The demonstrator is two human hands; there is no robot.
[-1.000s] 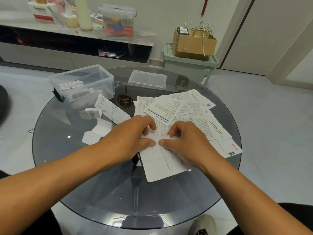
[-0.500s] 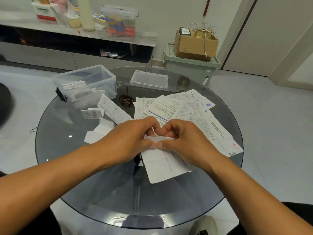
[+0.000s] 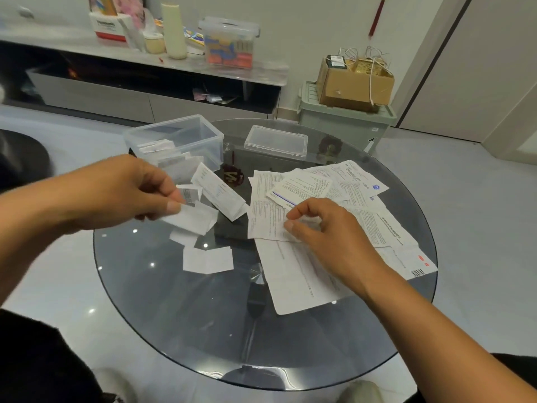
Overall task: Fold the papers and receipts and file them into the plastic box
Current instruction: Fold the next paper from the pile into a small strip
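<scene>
Left hand (image 3: 128, 193) is pinching a small folded white slip (image 3: 190, 219) between thumb and fingers, holding it above the glass table (image 3: 203, 330); slip is sticking out to the right of the fingertips, blurred, so whether it is touching the paper under it cannot be told. Right hand (image 3: 322, 228) is curling thumb and forefinger onto the near corner of a printed sheet (image 3: 266, 216) lying flat; the sheet edge is sitting right at the fingertips, pinch looking light. That sheet is topping a spread pile of papers (image 3: 357, 205) fanning out right and behind the right hand, with one long sheet (image 3: 293, 280) reaching toward the near table edge under the wrist and a barcoded slip (image 3: 418, 264) at the far right rim.

Loose pieces lying on the glass between the hands: a folded white slip (image 3: 207, 259) near centre, another scrap (image 3: 183, 237) just below the held one, a long receipt (image 3: 219, 194) angling toward the box, a small barcode receipt (image 3: 190, 193) beside the left fingers.

Clear plastic box (image 3: 186, 135) is standing open behind the left hand, holding a few folded receipts (image 3: 155, 146) upright at its left end; more paper is showing through its front wall. Its flat clear lid (image 3: 276, 141) is lying to the right of it, apart from it, on the table.
</scene>
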